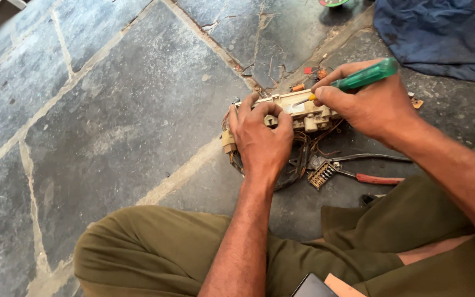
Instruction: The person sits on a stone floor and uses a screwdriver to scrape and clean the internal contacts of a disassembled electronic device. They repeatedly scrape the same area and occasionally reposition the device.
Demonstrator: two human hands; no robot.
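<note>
left hand (pixel 260 137) is gripping the beige plastic switch block (pixel 298 110) from above, fingers curled over it, steadying it on the stone floor (pixel 111 110). right hand (pixel 369 102) is pinching a green-handled screwdriver (pixel 366 77), tip pressing into the block (wires trailing under it). pliers (pixel 358 168) are lying just beside, blue cloth (pixel 441 33) further off.

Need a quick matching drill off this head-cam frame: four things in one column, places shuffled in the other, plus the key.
Things:
1. screwdriver
2. beige wired housing
3. pliers
4. blue cloth

Places:
A. lying on the stone floor, near the knee
B. top right corner of the view
C. in the right hand
D. steadied by the left hand

Pairs: 1-C, 2-D, 3-A, 4-B
</note>
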